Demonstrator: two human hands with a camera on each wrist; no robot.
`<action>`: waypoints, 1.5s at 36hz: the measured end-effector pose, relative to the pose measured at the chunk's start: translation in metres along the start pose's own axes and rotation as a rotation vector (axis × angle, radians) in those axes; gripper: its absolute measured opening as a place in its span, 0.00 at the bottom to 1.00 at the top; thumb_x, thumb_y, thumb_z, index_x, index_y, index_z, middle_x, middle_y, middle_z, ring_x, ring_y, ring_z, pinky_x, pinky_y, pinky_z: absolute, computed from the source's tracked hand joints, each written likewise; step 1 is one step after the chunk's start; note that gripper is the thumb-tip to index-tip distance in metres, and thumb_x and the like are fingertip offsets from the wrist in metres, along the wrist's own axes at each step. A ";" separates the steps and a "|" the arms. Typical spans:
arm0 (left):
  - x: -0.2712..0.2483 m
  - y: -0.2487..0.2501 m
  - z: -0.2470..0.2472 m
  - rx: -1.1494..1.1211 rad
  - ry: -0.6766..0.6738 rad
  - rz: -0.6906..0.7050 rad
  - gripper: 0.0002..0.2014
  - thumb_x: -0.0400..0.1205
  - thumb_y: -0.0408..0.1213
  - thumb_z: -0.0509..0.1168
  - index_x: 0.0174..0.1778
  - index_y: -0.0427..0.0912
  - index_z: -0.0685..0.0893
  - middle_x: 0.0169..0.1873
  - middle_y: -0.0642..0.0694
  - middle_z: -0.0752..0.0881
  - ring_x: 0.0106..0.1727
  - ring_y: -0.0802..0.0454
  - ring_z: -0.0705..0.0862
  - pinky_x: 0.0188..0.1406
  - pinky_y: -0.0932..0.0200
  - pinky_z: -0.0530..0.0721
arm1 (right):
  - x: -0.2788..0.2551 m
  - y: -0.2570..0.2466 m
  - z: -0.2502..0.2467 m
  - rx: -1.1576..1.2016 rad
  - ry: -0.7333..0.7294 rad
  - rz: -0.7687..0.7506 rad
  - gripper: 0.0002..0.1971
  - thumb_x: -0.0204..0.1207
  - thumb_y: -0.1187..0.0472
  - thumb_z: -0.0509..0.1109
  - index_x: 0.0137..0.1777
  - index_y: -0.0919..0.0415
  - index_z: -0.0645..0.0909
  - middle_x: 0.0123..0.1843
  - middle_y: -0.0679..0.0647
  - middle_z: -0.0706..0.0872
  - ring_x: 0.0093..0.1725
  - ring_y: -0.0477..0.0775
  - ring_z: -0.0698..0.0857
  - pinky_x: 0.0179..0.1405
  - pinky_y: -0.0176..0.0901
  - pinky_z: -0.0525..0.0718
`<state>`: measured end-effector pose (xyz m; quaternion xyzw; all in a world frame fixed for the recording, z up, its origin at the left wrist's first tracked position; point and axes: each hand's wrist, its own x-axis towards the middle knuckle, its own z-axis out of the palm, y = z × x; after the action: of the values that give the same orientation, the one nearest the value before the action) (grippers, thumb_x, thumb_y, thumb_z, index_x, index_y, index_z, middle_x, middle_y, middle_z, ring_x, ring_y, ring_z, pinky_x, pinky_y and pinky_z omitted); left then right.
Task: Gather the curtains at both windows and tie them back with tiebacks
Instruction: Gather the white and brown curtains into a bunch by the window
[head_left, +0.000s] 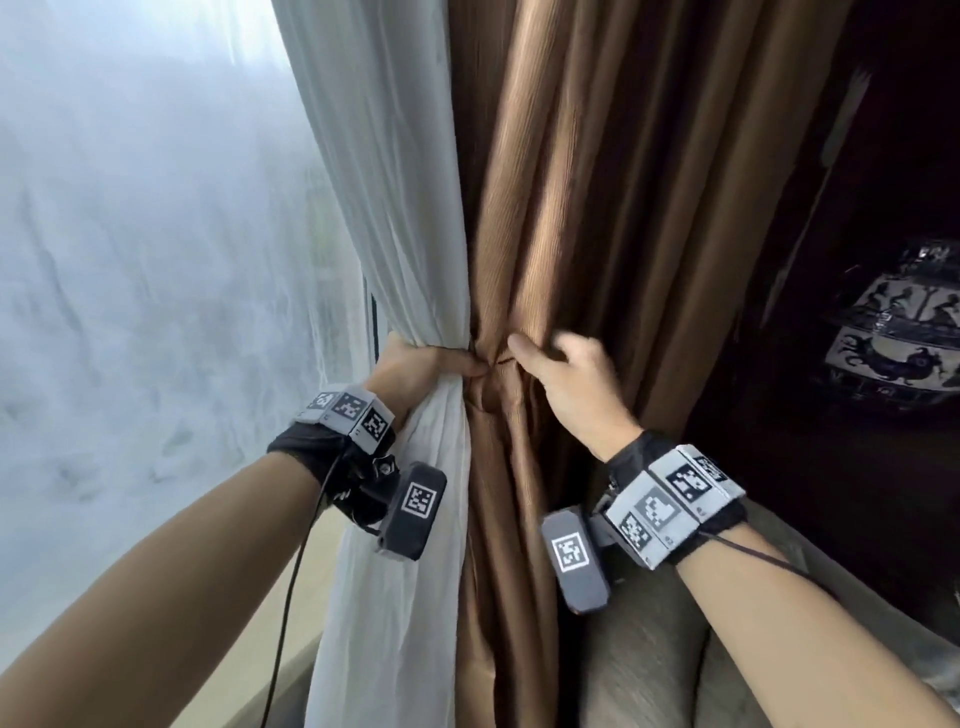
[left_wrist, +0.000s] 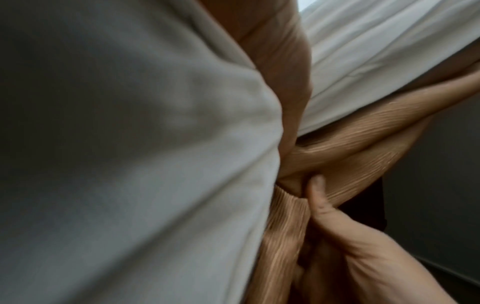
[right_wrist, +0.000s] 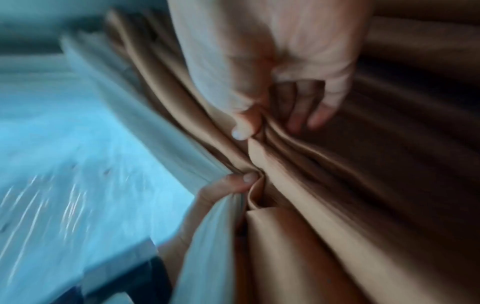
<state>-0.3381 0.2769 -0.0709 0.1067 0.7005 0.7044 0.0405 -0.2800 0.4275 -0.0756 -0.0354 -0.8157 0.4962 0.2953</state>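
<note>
brown curtain (head_left: 571, 218) hangs beside the white curtain (head_left: 395, 218); left hand (head_left: 415, 371) grips both bunched, fingers hidden behind. right hand (head_left: 566, 384) pinches a brown fold beside it; right-wrist view blurred.

Window-lit left, dark right, wrist-view motion blur.

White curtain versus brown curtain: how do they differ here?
The white curtain is pale and hangs on the window side; the brown curtain is ribbed, shiny and hangs on the room side. The left hand wraps the white one; the right hand pinches a brown fold. Both are gathered together at hand height.
</note>
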 end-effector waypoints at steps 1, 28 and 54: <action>0.002 -0.001 0.000 0.006 0.003 -0.012 0.23 0.62 0.22 0.80 0.52 0.37 0.87 0.43 0.42 0.92 0.46 0.43 0.91 0.41 0.55 0.88 | 0.004 0.001 0.000 -0.130 0.044 -0.056 0.22 0.75 0.47 0.74 0.36 0.69 0.83 0.35 0.63 0.88 0.36 0.60 0.83 0.41 0.52 0.79; -0.010 -0.010 0.019 0.065 0.133 0.093 0.26 0.63 0.24 0.81 0.56 0.40 0.84 0.43 0.49 0.89 0.43 0.54 0.88 0.32 0.66 0.84 | 0.031 0.045 -0.034 0.451 -0.281 0.343 0.16 0.78 0.67 0.59 0.58 0.58 0.86 0.50 0.53 0.91 0.53 0.50 0.89 0.59 0.46 0.79; -0.006 -0.006 0.008 0.165 0.079 0.023 0.27 0.61 0.27 0.80 0.58 0.37 0.86 0.50 0.44 0.90 0.49 0.49 0.88 0.37 0.63 0.82 | 0.091 0.065 0.011 0.535 -0.535 0.424 0.42 0.60 0.65 0.76 0.79 0.57 0.71 0.68 0.57 0.86 0.69 0.59 0.83 0.74 0.57 0.74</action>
<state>-0.3308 0.2836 -0.0772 0.0897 0.7559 0.6485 -0.0044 -0.3758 0.4840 -0.0926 0.0056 -0.6809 0.7315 -0.0364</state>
